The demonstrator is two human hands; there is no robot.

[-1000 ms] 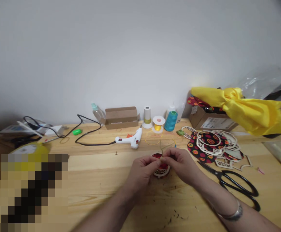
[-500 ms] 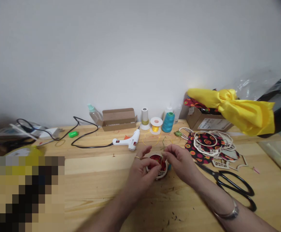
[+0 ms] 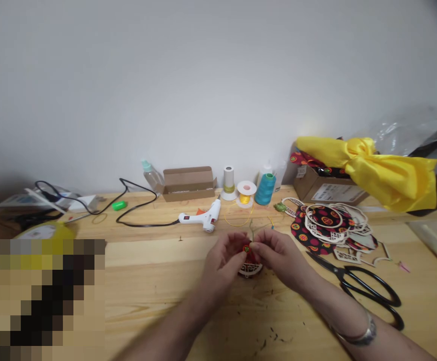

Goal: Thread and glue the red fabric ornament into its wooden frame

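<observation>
A small round fretwork ornament (image 3: pixel 251 269) sits in the near middle of the scene, between the left hand (image 3: pixel 224 260) and the right hand (image 3: pixel 276 253), which hide much of its rim. Its near part shows a pale openwork lattice with a little loop at the near edge. Dark red patterned fabric (image 3: pixel 247 249), with a green-centred motif, shows between the fingers. A thin olive-green cord (image 3: pixel 252 231) rises from the right fingertips, its free end pointing far.
</observation>
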